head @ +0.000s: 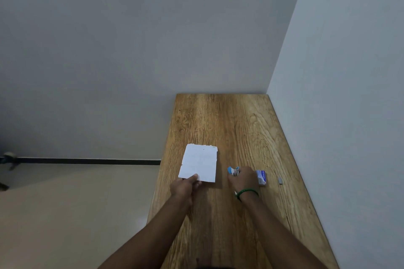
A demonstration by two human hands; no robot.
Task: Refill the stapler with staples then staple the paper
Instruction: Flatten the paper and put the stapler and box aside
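1. The paper [199,162], a white sheet with a ragged far edge, lies flat on the wooden table [236,120] just left of the frame's centre, in its lower half.
2. The left hand [185,186] reaches in from the bottom and pinches the sheet's near edge, thumb on top and the other fingers tucked beneath or beside it.
3. The stapler [233,170], blue with a metal part, sits to the right of the paper and a little apart from it.
4. The right hand [243,178] covers most of the stapler with its fingers curled down round it; only the blue end and a bit of metal show at the hand's upper left.
5. A green bracelet [248,192] circles the right wrist.
6. A small blue and white staple box [262,177] stands just beside the right hand, on its right, partly behind the knuckles.
7. Further right, near the table's edge by the wall [349,94], lies a small grey strip of staples [280,180], apart from the box.
8. Between paper and stapler there is bare wood.
9. At the left of the frame a black baseboard [87,161] runs along the floor [65,214]; an object at the far left edge is too blurred to tell.
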